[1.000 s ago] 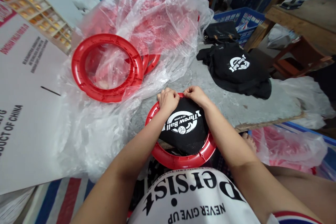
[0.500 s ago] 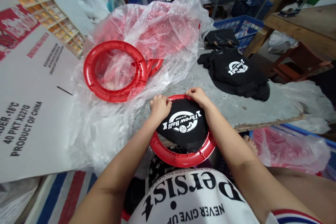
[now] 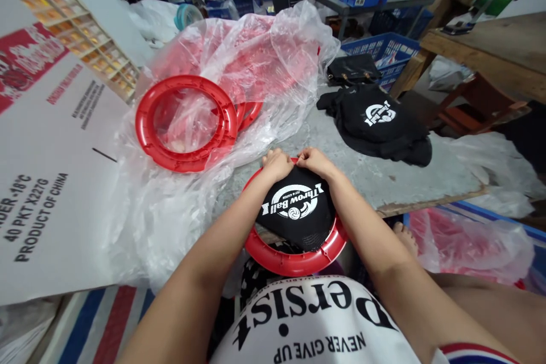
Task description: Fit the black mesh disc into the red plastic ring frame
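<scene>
A red plastic ring [image 3: 294, 261] rests against the table's near edge in front of me. A black net cloth [image 3: 298, 213] with a white "Throw Ball" print lies across it. Side by side at the ring's far rim, my left hand [image 3: 277, 164] and my right hand [image 3: 313, 160] both pinch the cloth's top edge. The cloth covers the upper part of the ring; the lower red arc shows bare.
More red rings [image 3: 185, 122] lie on a crumpled clear plastic sheet [image 3: 256, 51] to the left. A pile of black printed cloths [image 3: 377, 125] sits on the grey table [image 3: 384, 173] at right. A printed cardboard box [image 3: 46, 170] lies far left. Blue crates [image 3: 379, 48] stand behind.
My left hand has slid right along the far rim until it meets my right hand. The camera has tilted up slightly.
</scene>
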Motion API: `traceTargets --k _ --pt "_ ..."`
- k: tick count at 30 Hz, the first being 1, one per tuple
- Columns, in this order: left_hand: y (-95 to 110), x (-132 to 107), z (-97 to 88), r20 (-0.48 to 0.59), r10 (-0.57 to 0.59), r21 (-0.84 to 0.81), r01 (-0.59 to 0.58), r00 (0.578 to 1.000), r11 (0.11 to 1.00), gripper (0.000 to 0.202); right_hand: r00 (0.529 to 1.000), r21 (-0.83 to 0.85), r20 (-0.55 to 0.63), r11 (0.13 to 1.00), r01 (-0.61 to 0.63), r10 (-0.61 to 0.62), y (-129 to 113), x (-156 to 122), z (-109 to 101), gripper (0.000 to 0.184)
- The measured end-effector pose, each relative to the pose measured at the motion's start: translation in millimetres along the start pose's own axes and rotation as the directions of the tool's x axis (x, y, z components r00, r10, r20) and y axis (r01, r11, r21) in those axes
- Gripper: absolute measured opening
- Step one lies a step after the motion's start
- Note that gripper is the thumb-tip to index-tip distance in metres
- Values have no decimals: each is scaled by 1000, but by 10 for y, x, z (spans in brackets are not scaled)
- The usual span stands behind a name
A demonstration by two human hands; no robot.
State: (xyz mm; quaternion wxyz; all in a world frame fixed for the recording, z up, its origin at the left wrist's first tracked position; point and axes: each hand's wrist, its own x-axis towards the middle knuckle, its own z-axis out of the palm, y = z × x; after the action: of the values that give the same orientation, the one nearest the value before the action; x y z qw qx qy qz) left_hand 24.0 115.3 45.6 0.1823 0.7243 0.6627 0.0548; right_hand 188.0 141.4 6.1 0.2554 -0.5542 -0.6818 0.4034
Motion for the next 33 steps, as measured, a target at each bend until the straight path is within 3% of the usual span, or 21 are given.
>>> traceTargets --k 6,15,33 --pt "-69 19 19 -4 -70 -196 68 998 978 19 999 90 29 995 -35 32 -22 -44 0 15" --pt "-103 18 65 -44 -96 -279 80 994 957 19 998 134 33 989 -54 50 -14 -41 11 14" --pt "-55 26 67 -34 -97 -150 91 995 984 20 999 27 34 1000 -9 8 -25 -34 8 18"
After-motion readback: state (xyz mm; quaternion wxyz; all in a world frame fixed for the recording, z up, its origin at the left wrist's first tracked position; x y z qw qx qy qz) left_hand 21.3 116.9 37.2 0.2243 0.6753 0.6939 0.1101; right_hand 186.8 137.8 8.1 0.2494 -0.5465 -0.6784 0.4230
